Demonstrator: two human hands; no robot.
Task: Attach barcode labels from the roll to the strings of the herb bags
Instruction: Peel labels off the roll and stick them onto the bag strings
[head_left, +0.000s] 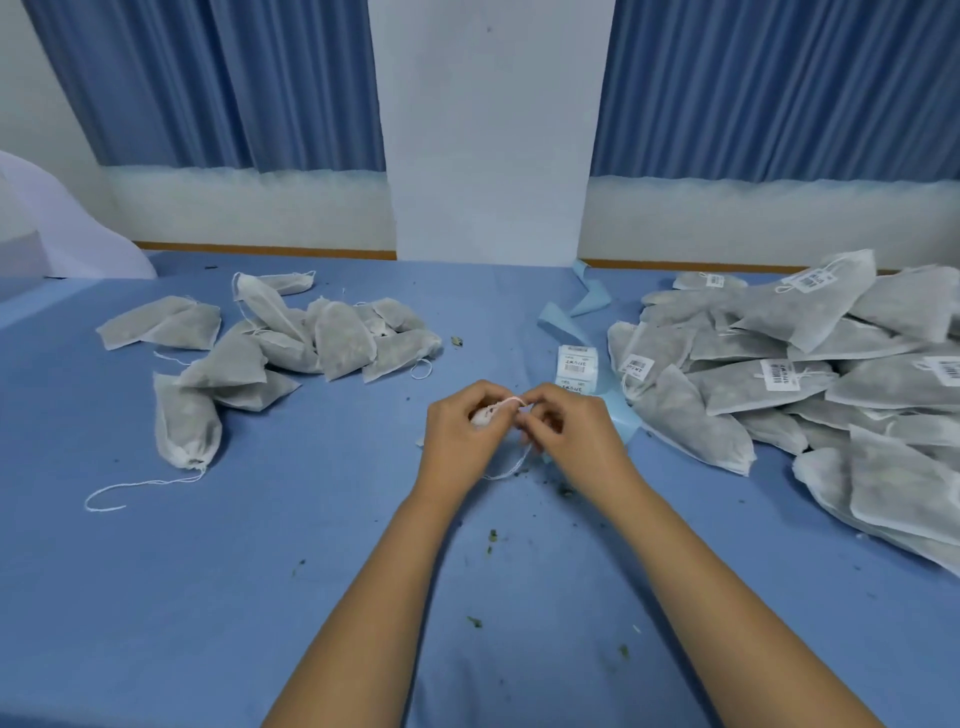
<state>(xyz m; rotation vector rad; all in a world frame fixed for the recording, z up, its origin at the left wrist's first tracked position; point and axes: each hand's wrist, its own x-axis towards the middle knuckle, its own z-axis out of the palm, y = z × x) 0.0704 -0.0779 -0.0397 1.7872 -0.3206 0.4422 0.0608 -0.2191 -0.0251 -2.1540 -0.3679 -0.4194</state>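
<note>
White thin string (511, 401) runs left-right between both hands at the centre of the blue cloth worktop (208, 571). Left hand (462, 431) curls round a small white mesh herb bag (482, 417), mostly hidden. Right hand (566, 431) pinches the string loop. White barcode-label roll (576, 366) lies just beyond the right hand, toward the far edge; right hand nearer.

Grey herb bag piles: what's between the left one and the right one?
Head view: the white roll of barcode labels, blue backing strip, and the left hand and right hand pinching a white string.
</note>
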